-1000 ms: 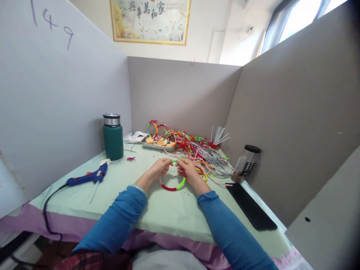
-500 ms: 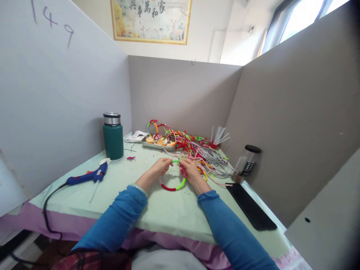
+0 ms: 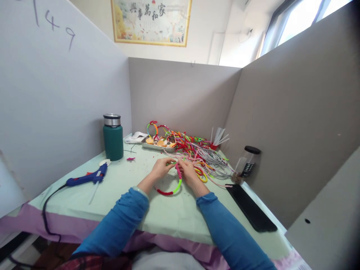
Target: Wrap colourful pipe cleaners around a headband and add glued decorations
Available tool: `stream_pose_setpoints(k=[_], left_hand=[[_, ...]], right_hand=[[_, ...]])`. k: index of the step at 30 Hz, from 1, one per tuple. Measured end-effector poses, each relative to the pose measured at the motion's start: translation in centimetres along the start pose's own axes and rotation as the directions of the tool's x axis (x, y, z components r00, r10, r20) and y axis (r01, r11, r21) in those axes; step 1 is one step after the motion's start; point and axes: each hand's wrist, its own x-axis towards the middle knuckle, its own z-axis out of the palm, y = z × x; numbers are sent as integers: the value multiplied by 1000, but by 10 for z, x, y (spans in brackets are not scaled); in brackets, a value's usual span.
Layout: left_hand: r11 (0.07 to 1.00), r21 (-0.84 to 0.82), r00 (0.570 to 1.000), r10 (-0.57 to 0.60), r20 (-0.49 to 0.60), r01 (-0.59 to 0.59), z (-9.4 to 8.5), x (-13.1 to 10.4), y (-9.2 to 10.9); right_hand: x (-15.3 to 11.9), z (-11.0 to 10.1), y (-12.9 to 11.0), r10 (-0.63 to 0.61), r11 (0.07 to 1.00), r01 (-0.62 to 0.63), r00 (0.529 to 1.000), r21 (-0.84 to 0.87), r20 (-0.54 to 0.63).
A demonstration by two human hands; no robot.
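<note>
Above the table, both of my hands grip a ring [image 3: 165, 193] wrapped in fuzzy pipe cleaners, with red, bright green and pink stretches. My left hand [image 3: 161, 168] pinches its far left part, where a bit of green shows at the fingertips. On the pink stretch at the far right, my right hand [image 3: 189, 172] is closed, thumb and fingers together. The two sets of fingertips nearly meet. Part of the ring's left side is hidden behind my left hand. Just right of my right hand lie yellow and red loops [image 3: 201, 174].
A blue glue gun [image 3: 87, 179] lies left, near a green bottle [image 3: 113, 138]. Behind are a metal tray [image 3: 157, 146] of shell-like pieces, tangled pipe cleaners [image 3: 191, 144], grey coils [image 3: 216, 159] and a red cup [image 3: 213, 146] of white sticks. A clear jar [image 3: 243, 165] and black phone-like slab [image 3: 250, 206] lie right.
My hands have come closer together, with the fingertips now almost meeting. The ring has shifted slightly left and turned, so its pink stretch shows more.
</note>
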Motion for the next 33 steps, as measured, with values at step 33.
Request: stream_pose_setpoints(k=[33], left_hand=[[934,-300,981,-184,59,193,-2,2,-7]], right_hand=[[-4,-7,3,-388,751,380,916,-541,106]])
